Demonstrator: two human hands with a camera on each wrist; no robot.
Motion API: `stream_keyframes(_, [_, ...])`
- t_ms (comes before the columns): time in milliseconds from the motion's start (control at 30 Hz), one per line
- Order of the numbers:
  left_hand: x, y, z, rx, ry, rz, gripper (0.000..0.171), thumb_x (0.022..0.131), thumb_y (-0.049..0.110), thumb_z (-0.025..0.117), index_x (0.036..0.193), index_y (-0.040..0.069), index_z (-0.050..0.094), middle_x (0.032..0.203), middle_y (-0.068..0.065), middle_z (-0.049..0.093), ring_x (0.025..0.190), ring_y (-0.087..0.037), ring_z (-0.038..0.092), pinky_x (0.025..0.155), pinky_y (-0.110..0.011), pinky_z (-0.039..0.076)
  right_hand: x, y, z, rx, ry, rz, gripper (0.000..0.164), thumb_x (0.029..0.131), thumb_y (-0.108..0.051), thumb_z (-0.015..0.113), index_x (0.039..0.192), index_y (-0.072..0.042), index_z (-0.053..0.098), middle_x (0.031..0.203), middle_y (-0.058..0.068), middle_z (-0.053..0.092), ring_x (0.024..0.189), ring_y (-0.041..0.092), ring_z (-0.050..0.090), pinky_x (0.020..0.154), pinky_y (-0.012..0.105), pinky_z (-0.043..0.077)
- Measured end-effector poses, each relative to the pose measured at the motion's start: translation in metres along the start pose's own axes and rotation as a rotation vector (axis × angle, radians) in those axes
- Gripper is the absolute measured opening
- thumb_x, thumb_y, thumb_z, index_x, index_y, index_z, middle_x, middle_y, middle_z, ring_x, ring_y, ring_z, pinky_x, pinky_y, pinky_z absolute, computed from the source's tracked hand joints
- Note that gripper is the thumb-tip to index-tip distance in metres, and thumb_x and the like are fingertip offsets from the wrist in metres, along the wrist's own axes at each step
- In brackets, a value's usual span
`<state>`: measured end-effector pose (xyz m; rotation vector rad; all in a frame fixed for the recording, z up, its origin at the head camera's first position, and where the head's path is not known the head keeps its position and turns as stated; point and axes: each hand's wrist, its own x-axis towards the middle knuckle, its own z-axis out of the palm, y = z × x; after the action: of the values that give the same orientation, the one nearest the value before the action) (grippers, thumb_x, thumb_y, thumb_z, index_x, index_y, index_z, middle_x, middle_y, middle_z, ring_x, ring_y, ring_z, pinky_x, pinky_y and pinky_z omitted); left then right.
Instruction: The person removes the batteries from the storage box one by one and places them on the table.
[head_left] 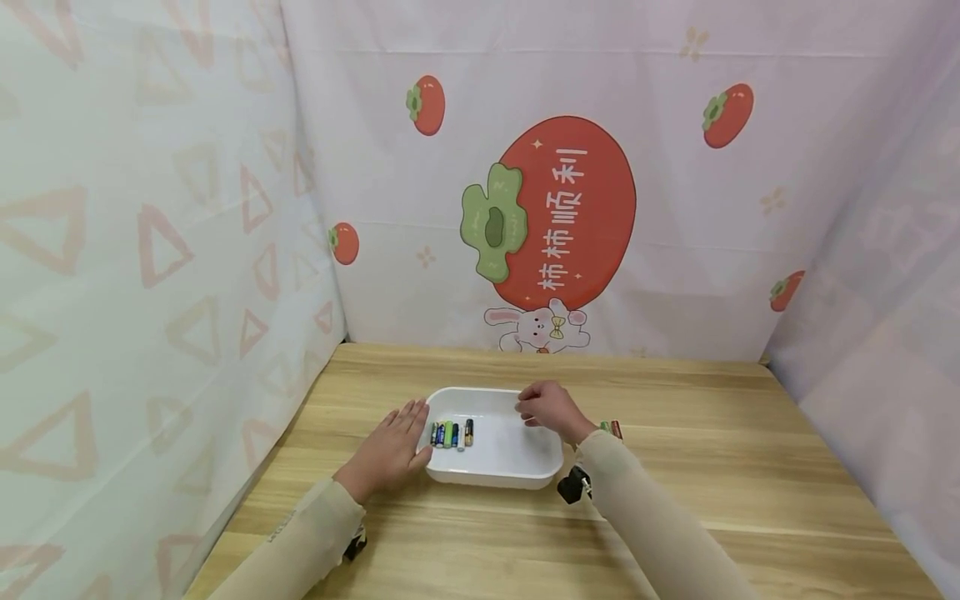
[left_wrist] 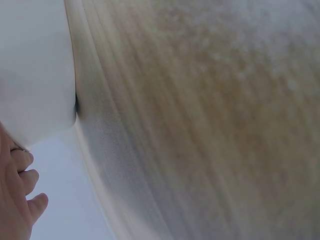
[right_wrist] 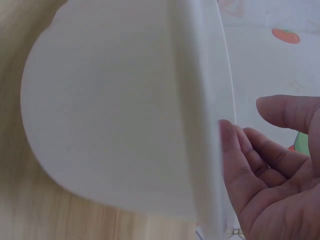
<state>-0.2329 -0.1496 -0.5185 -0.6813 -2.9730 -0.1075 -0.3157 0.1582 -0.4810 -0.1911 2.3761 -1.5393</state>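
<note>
Rests left hand (head_left: 386, 458) with straight fingers against left end of white tray (head_left: 510, 450). Holds right hand (head_left: 553, 407) over tray's right part, with thumb apart from loosely bent fingers. Has batteries (head_left: 448, 434) lying in a row inside, toward left.

The shallow tray (head_left: 525, 454) looks like smooth white plastic, glossy inside. Slick printed wrappers cover the cylindrical batteries (head_left: 448, 434). The tabletop (head_left: 712, 517) has a wood-grain surface, smooth with a soft sheen. Behind, the persimmon-printed backdrop (head_left: 675, 275) looks like creased cloth, mostly matt; the sleeves (head_left: 660, 525) are matt fabric.
</note>
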Motion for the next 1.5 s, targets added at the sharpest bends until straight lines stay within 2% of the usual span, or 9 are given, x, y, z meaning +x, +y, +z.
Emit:
stream_keyframes(400, [0.0, 0.0, 0.002, -0.002, -0.013, -0.013, 0.073, 0.102, 0.044, 0.039, 0.154, -0.002, 0.017, 0.159, -0.015, 0.016, 0.146, -0.03, 0.015, 0.115, -0.049, 0.017, 0.008, -0.006, 0.03, -0.06, -0.045, -0.024, 0.021, 0.091, -0.01, 0.066, 0.107, 0.003, 0.068, 0.092, 0.009, 0.065, 0.081, 0.023, 0.065, 0.07, 0.033, 0.058])
stream_keyframes(533, [-0.001, 0.001, 0.002, -0.003, 0.002, -0.015, 0.072, 0.102, 0.044, 0.04, 0.153, -0.002, 0.019, 0.159, -0.017, 0.018, 0.145, -0.031, 0.016, 0.115, -0.049, 0.018, 0.009, -0.007, 0.038, -0.078, -0.055, -0.028, 0.019, 0.09, -0.01, 0.067, 0.105, 0.002, 0.068, 0.091, 0.008, 0.065, 0.078, 0.02, 0.065, 0.07, 0.032, 0.057])
stream_keyframes(967, [0.001, 0.001, 0.001, 0.003, -0.008, -0.008, 0.073, 0.102, 0.044, 0.039, 0.154, -0.002, 0.016, 0.159, -0.016, 0.016, 0.146, -0.03, 0.014, 0.115, -0.048, 0.017, 0.015, -0.003, 0.058, -0.108, -0.067, -0.017, 0.02, 0.087, -0.012, 0.071, 0.103, 0.0, 0.068, 0.087, 0.006, 0.065, 0.075, 0.021, 0.066, 0.067, 0.032, 0.056])
stream_keyframes(1200, [0.0, -0.001, 0.001, -0.004, -0.007, -0.013, 0.072, 0.102, 0.043, 0.039, 0.154, -0.002, 0.016, 0.159, -0.016, 0.016, 0.146, -0.03, 0.015, 0.116, -0.047, 0.016, 0.018, -0.006, 0.068, -0.129, -0.057, -0.016, 0.018, 0.085, -0.01, 0.071, 0.101, -0.001, 0.068, 0.085, 0.008, 0.065, 0.076, 0.023, 0.065, 0.068, 0.036, 0.056])
stream_keyframes(1500, [0.001, -0.001, 0.002, -0.02, -0.015, -0.024, 0.072, 0.102, 0.044, 0.038, 0.154, 0.0, 0.015, 0.16, -0.014, 0.015, 0.146, -0.028, 0.014, 0.116, -0.047, 0.015, 0.019, -0.01, 0.076, -0.243, -0.043, -0.015, 0.012, 0.084, -0.011, 0.071, 0.093, -0.003, 0.068, 0.077, 0.008, 0.066, 0.068, 0.019, 0.063, 0.06, 0.031, 0.052])
